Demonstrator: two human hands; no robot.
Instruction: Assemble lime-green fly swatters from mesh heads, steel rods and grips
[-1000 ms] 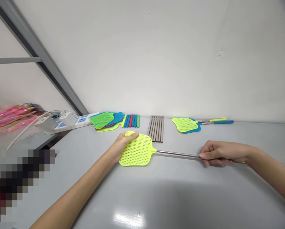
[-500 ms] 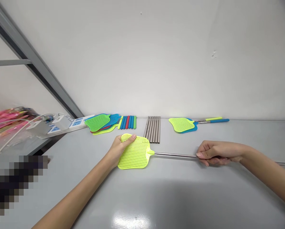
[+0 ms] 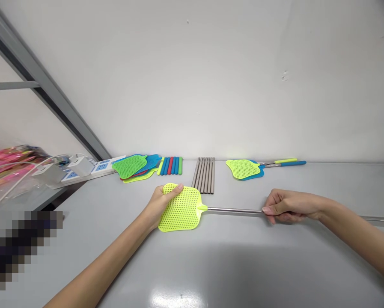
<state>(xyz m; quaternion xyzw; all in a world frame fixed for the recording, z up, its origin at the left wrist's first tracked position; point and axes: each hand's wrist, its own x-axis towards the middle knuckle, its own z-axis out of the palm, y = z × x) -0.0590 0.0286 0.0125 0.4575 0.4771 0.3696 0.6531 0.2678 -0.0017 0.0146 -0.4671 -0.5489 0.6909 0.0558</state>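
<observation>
A yellow-green fly swatter head (image 3: pixel 182 209), perforated and flat, is held just above the grey table by my left hand (image 3: pixel 161 205), which grips its left edge with the thumb on top. From its neck a thin metal rod (image 3: pixel 233 210) runs to the right. My right hand (image 3: pixel 284 207) pinches that rod between thumb and fingers. Beyond my right wrist, more of a thin metal rod (image 3: pixel 378 219) shows at the right edge. Whether the rod carries a handle grip is out of view.
Along the wall lie a stack of swatter heads (image 3: pixel 130 167), a row of coloured handle grips (image 3: pixel 170 166), several metal tubes (image 3: pixel 204 175) and two swatters with handles (image 3: pixel 245 169). A power strip (image 3: pixel 102 168) with chargers and pink bagged items (image 3: pixel 12 167) are at the left.
The view has shifted slightly. Both hands keep their hold on the swatter head and rod, with only small movement in my right hand's fingers.
</observation>
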